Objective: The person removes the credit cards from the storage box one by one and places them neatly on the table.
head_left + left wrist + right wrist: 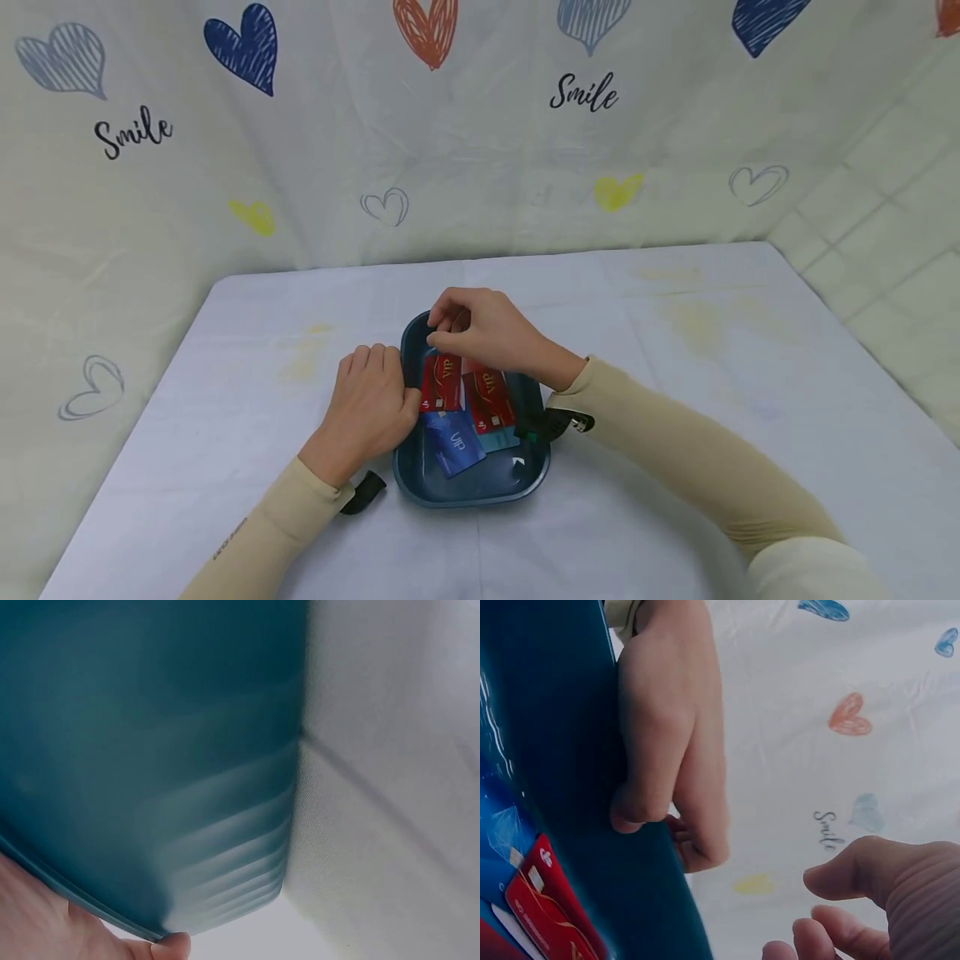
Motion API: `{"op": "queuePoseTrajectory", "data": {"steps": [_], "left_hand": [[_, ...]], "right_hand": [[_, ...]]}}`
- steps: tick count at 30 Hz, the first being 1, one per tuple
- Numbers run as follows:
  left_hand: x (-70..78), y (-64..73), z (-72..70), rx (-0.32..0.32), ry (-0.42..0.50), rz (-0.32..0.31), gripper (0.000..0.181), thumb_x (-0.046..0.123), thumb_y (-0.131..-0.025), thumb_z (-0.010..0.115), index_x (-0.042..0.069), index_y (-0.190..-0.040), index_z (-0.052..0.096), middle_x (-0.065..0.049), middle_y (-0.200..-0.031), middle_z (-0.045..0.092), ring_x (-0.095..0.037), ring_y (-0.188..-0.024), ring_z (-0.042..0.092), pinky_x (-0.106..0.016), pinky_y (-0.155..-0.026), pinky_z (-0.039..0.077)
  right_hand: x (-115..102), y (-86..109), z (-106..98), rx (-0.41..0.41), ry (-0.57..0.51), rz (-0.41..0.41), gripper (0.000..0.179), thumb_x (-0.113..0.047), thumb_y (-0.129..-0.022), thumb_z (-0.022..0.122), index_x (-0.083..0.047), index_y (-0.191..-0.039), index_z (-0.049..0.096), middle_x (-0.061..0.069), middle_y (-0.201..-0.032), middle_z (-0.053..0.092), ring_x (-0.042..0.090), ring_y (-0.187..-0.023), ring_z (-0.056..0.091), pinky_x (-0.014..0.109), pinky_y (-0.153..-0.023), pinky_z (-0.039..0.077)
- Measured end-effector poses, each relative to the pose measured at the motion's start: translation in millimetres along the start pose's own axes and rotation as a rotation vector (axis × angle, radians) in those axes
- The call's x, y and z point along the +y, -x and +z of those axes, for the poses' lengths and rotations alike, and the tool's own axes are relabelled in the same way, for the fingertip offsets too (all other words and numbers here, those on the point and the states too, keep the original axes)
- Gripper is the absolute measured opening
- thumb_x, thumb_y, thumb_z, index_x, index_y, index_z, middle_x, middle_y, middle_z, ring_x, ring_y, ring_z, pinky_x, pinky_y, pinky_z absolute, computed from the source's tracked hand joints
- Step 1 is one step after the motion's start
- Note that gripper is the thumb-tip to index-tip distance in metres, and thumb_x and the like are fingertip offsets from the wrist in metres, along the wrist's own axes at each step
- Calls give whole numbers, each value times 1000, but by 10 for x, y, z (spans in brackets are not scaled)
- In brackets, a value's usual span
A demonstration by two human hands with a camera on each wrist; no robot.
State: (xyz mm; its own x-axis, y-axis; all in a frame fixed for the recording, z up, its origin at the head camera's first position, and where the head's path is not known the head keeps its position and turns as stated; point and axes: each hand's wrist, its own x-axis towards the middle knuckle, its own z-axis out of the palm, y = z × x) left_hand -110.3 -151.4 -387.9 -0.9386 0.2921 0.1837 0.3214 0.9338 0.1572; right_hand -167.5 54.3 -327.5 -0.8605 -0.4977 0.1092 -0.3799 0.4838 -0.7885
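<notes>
A dark blue-teal plastic basin stands on the table and holds several cards. Two red VIP cards show side by side, above a blue VIP card and a partly covered light blue card. My left hand grips the basin's left rim; in the right wrist view its thumb hooks over the edge with fingers outside. Above the basin's far end hovers my right hand, fingers loosely bent. The right wrist view shows its thumb and fingers apart with nothing between them.
White cloth covers the table, marked with faint yellowish stains. Behind it hangs a white curtain printed with hearts and "Smile". A dark wrist camera sits by the left wrist, and another overlaps the basin's right rim.
</notes>
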Motion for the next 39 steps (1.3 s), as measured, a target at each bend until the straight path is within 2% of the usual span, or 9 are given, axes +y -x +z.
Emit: {"op": "queuePoseTrajectory", "data": {"steps": [8,12,18,25,34,39], "left_hand": [[-11,-11,21,-8,0,-6,22,24,-92,55,3,-93,51,-9,-82,44,-26,-85,40,-42,-84,35],[-6,-18,29,-6,-1,-2,22,25,-92,55,3,-93,51,-9,-82,45,-26,-85,40,-42,-84,35],[-9,-23,40,-3,-11,-2,23,25,-92,56,3,-93,51,-9,-83,45,-26,-86,41,-42,-84,36],[-7,-23,36,-17,-9,-9,23,25,-92,57,3,-94,51,-9,-83,45,-26,-87,41,-41,-84,36],[1,-22,21,-34,3,-9,24,27,-92,57,4,-95,51,-9,-84,46,-26,-87,42,-42,-84,37],[-4,-25,27,-52,13,-12,25,28,-91,58,4,-96,51,-8,-84,46,-25,-87,42,-41,-83,37]], "right_hand": [[167,-103,137,-23,-60,58,28,-21,-88,77,-6,-110,69,7,-98,70,16,-87,65,25,-79,56],[233,-112,162,-20,-63,79,29,-20,-88,76,-4,-112,68,8,-100,69,17,-90,65,27,-83,57],[330,-133,182,-14,-58,100,27,-19,-89,76,-5,-111,68,9,-100,70,17,-90,65,28,-83,57],[467,-161,227,-85,-8,163,30,-21,-87,76,-9,-114,69,8,-107,71,18,-95,66,28,-81,59],[521,-168,256,-122,64,197,44,-21,-84,78,-14,-126,67,10,-123,70,26,-113,65,37,-92,60],[540,-163,265,-146,83,212,50,-21,-83,79,-13,-130,65,10,-125,69,27,-116,64,39,-95,59]]}}
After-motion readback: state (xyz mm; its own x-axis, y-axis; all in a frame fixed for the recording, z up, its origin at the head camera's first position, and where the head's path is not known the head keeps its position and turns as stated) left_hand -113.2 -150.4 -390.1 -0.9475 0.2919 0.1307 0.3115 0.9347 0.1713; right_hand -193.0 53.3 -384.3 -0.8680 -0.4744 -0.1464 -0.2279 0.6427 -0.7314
